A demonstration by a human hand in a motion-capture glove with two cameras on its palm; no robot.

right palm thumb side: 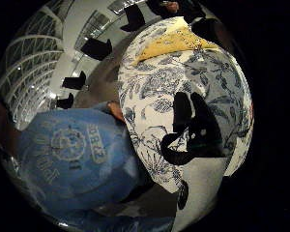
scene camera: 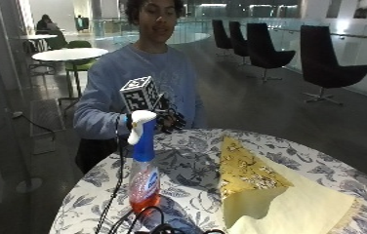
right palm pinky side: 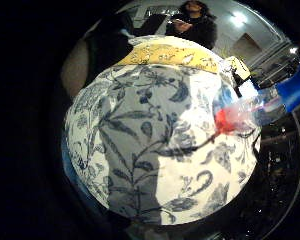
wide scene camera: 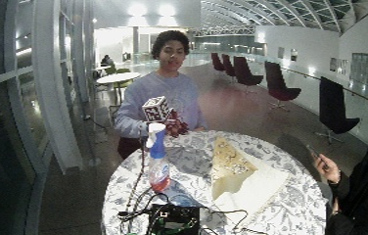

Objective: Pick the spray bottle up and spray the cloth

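Observation:
The spray bottle (scene camera: 143, 168) stands upright on the round table (scene camera: 190, 146), near its left edge. It has a white trigger head, a blue neck and a clear body with red liquid. A yellow patterned cloth (scene camera: 245, 170) lies to its right, partly folded, with a pale underside showing. My gloved right hand (scene camera: 169, 120) hovers above the table's far edge, behind the bottle's head and apart from it, fingers relaxed and holding nothing. From the palm, the bottle (right palm pinky side: 245, 112) shows off to one side and the cloth (right palm pinky side: 165, 54) at the table's far rim.
Black cables (scene camera: 148, 222) curl at the table's near edge beside the bottle's base, and a black device (wide scene camera: 171, 218) sits there too. The floral tablecloth covers the whole top. Dark chairs (scene camera: 330, 68) stand well behind.

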